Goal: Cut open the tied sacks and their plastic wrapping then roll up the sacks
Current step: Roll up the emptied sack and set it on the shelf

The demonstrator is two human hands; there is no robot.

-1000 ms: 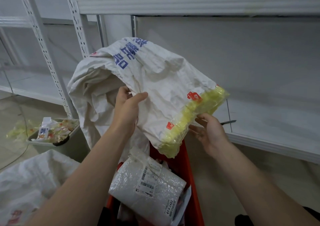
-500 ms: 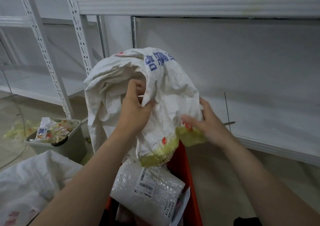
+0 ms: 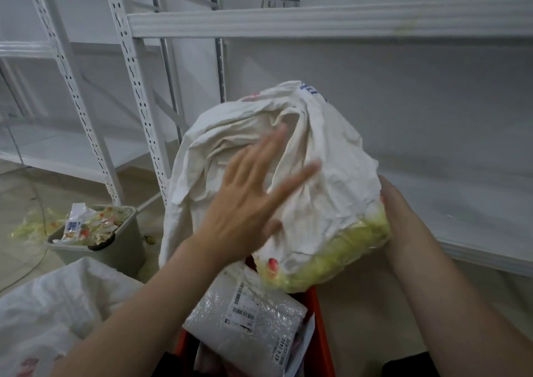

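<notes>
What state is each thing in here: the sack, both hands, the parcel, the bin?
sack: crumpled, bunched up, held above the red crate
left hand: open, fingers spread on the sack
right hand: against the sack's right side, fingers hidden
parcel: wrapped, lying in the red crate
bin: filled with plastic scraps

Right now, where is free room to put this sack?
Free: the lower shelf right of the sack; the floor between that shelf and the red crate. Crowded: the crate holds a parcel, the grey bin is full.
</notes>
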